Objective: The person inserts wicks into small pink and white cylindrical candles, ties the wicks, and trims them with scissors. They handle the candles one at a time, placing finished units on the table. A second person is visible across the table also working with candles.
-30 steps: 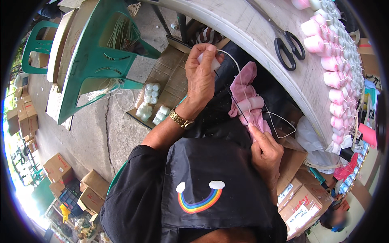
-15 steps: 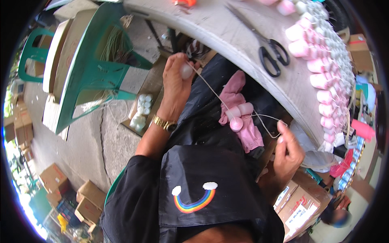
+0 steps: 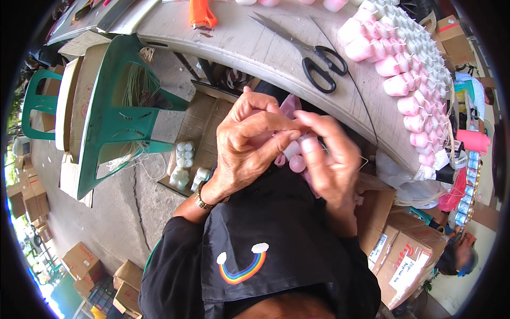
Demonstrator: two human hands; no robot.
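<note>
Work surface: pale table [image 3: 239,50], near edge curving past the hands; on it, black-handled scissors [image 3: 304,47], an orange plastic tool [image 3: 202,15] and strung rows of pink and white cups [image 3: 404,69]. Below that edge: loose pink cups [image 3: 297,164] by a pink cloth [image 3: 289,105], just beneath the fingertips.

Left hand [image 3: 249,138]: thumb and forefinger tips together; what they pinch, if anything, cannot be told. Right hand [image 3: 332,159]: blurred, thumb and forefinger apart, the latter reaching the left fingertips; any grip by its other fingers cannot be told.

Handling, as judged: left pinch best kept steady, right hand working close, pale cord [image 3: 364,161] free of the cloth's folds.

Edges and room: table edge near on the far side; shallow cardboard box [image 3: 204,114] beyond the left wrist; thin dark strand [image 3: 362,95] over the table edge, a likely snag. Freest travel, by judgement: above the black apron [image 3: 255,218].
</note>
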